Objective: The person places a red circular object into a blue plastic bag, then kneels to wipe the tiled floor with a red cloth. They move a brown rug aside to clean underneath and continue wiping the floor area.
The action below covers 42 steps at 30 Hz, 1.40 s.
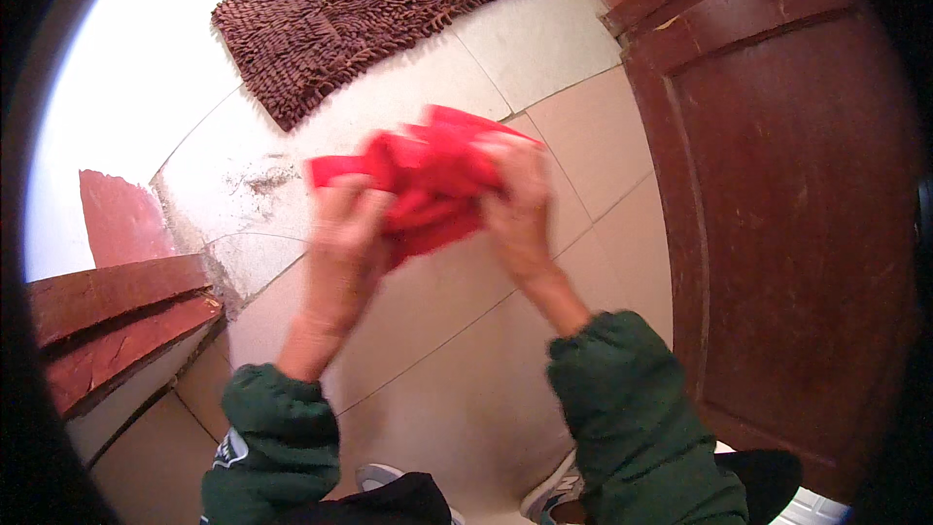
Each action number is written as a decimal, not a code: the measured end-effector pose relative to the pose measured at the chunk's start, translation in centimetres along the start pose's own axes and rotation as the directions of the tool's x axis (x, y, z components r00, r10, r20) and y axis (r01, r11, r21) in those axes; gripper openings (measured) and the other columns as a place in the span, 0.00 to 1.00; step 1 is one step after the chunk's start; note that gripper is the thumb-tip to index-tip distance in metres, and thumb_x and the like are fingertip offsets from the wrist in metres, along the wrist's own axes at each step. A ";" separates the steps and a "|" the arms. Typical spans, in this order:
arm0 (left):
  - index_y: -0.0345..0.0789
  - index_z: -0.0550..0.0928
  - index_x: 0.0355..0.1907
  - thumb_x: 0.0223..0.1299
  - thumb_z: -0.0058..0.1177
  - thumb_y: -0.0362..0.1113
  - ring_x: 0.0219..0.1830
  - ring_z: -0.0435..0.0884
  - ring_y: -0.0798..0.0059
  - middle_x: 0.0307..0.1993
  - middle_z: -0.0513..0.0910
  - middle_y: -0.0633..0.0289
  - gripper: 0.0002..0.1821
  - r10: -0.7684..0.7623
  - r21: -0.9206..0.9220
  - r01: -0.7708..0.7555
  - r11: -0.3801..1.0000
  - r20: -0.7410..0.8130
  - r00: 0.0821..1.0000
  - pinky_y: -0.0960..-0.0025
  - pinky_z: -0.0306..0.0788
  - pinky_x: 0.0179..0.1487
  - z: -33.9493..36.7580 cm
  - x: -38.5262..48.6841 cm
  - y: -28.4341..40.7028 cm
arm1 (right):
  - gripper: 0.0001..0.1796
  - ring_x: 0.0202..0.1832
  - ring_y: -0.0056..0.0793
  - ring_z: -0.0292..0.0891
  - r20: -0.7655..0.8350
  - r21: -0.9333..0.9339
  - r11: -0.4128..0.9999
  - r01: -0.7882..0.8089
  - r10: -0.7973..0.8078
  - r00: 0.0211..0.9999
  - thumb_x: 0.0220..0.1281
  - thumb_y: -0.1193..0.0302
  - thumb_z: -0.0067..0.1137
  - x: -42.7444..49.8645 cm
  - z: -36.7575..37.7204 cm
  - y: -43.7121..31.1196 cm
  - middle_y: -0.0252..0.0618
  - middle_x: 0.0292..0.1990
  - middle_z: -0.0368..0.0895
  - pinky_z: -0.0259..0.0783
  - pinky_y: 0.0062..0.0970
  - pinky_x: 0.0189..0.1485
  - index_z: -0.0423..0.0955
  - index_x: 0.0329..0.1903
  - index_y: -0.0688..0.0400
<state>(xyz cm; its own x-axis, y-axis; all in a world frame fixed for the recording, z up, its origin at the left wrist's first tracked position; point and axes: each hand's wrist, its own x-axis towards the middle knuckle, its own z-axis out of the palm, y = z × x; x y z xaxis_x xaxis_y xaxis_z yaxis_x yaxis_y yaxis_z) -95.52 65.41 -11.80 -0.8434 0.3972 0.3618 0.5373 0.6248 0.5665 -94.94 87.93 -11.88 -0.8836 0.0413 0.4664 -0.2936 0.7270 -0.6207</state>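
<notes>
A bunched red cloth (430, 182) is held up between my two hands over the tiled floor, its outline blurred. My left hand (346, 222) grips its left end, with the thumb side turned up. On the other end, my right hand (517, 197) is closed around the fabric, fingers partly hidden by blur. Both forearms come from green padded sleeves.
A brown shaggy mat (364, 7) lies on light tiles beyond the cloth. To the right stands a dark red-brown panelled door (794, 219); a door frame post (131, 299) is at the left. My shoes (557, 488) are on the floor below.
</notes>
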 end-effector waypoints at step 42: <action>0.35 0.77 0.46 0.45 0.50 0.16 0.51 0.73 0.49 0.50 0.75 0.53 0.22 -0.262 0.425 0.288 0.858 -0.122 0.958 0.53 0.72 0.54 -3.4 -5.6 -11.8 | 0.30 0.66 0.50 0.66 0.208 0.005 0.998 0.061 -0.061 0.976 0.51 0.80 0.59 -0.4 18.8 -6.3 0.47 0.62 0.71 0.62 0.46 0.69 0.72 0.61 0.54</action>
<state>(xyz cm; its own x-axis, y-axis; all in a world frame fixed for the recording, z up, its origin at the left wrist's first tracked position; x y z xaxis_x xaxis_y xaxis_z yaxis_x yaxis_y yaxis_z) -97.09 53.49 -17.98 -0.9480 0.1352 0.2883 0.2175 0.9362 0.2761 -99.63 70.49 -19.97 -0.9206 -0.1470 0.3619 -0.3493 0.7244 -0.5943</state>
